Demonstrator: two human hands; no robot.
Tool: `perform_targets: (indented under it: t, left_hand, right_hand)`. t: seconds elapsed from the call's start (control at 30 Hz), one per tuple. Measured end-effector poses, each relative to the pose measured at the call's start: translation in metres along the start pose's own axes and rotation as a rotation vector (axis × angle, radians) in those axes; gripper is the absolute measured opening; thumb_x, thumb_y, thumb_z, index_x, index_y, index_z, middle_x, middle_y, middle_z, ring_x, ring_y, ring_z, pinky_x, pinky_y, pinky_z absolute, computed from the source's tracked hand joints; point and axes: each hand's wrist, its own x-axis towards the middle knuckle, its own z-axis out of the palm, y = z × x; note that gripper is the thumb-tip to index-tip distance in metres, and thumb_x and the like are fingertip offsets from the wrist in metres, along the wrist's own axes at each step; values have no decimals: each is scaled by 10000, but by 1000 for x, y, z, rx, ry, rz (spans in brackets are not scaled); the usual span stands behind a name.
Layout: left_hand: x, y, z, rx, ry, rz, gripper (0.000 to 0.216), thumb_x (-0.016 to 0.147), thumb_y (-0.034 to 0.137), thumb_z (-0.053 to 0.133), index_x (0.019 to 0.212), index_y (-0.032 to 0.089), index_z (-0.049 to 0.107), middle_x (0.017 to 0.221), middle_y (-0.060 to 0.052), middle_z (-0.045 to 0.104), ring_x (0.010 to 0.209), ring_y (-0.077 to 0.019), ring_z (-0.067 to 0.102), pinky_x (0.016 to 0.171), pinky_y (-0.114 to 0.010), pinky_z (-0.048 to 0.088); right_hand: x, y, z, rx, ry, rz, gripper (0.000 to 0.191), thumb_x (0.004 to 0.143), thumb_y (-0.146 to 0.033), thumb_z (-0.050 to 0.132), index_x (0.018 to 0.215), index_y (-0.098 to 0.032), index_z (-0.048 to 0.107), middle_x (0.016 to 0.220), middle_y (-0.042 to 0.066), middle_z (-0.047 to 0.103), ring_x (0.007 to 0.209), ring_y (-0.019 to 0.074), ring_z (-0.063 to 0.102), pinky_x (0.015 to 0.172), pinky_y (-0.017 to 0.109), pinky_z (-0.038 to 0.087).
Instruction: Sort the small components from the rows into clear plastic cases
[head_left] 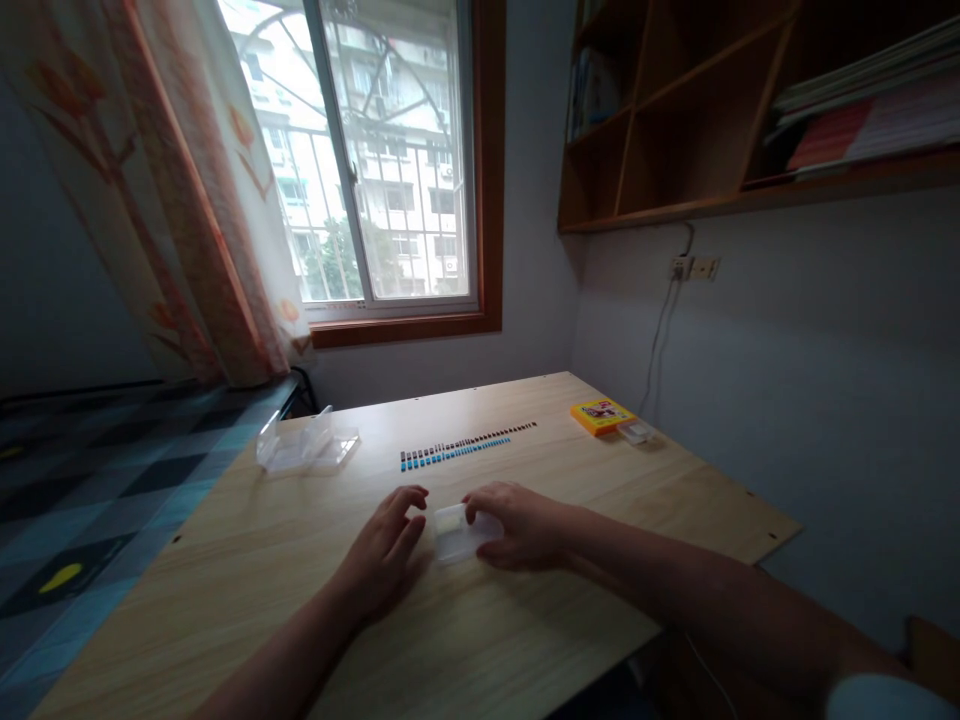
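A small clear plastic box (456, 533) lies on the wooden table (525, 640) right in front of me. My right hand (525, 525) curls over its right side, fingers and thumb gripping it. Resting on the table at the box's left edge is my left hand (386, 555), fingers bent, fingertips touching or nearly touching the box. Beyond the hands run two rows of small pieces, one dark (480, 438) and one blue (450, 456).
An open clear case (304, 445) lies at the table's far left. At the far right sit a yellow box (600, 414) and a small clear item (636, 431). A bed with a checked cover (97, 490) adjoins the left edge. Window, curtain and wall shelves stand behind.
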Motion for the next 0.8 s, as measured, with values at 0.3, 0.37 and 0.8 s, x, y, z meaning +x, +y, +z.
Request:
perform_targets:
  t: [0.3, 0.37, 0.8]
  left_hand:
    - [1, -2, 1, -8, 67, -36, 466, 1008, 583, 337, 1049, 211, 614, 1110, -123, 709, 1000, -275, 686, 889, -417, 575]
    - [1, -2, 1, 0, 72, -33, 460, 1006, 581, 342, 1051, 213, 614, 1091, -117, 716, 985, -272, 693, 868, -407, 580]
    - [2, -4, 2, 17, 75, -11, 394, 1008, 538, 382, 1019, 223, 618, 1026, -85, 728, 930, -251, 710, 777, -352, 589]
  right_hand:
    - [-22, 38, -58, -126, 189, 249, 383, 766, -277, 792, 1110, -225, 634, 1124, 62, 696, 1046, 242, 647, 908, 357, 494]
    - [-33, 63, -83, -163, 268, 394, 380, 800, -291, 771, 1144, -221, 624, 1141, 68, 691, 1023, 236, 656, 872, 347, 509]
    - [-89, 211, -172, -333, 443, 1135, 350, 996, -363, 627, 1292, -179, 603, 1298, 104, 622, 1092, 240, 650, 920, 453, 574]
